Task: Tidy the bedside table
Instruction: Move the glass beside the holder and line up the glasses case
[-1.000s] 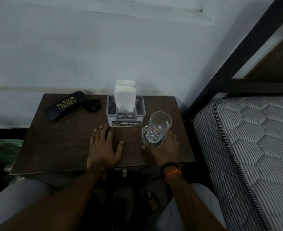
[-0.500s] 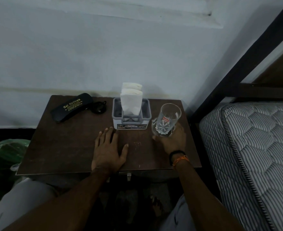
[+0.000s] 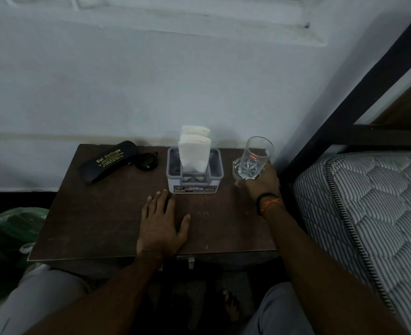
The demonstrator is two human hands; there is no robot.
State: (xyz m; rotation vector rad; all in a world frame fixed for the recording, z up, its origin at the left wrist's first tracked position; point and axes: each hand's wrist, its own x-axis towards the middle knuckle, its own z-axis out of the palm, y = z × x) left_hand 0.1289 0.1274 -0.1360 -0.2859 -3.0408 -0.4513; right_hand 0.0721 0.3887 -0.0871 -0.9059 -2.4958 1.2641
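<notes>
On the bedside table (image 3: 98,213), from your left: one black glasses case (image 3: 107,161), one tissue holder (image 3: 195,170). Your left hand (image 3: 162,226) lies flat, fingers slightly spread. Your right hand (image 3: 260,183) curls around one glass (image 3: 254,158) at the far-right corner.

Your left hand (image 3: 162,227) lies flat on the brown surface (image 3: 98,213), fingers (image 3: 159,199) straight, tips just short of the grey napkin holder (image 3: 195,174). White napkins (image 3: 194,151) stand upright in it. Your right hand (image 3: 260,183) grips the base of the clear glass (image 3: 254,158) at the back right corner, beside the holder; the glass tilts a little away from you. At the back left lies a black spectacle case (image 3: 109,162) with gold lettering, a small black object (image 3: 147,160) just beside it. A striped mattress (image 3: 368,213) sits to the right, a green bag (image 3: 8,228) on the left.
</notes>
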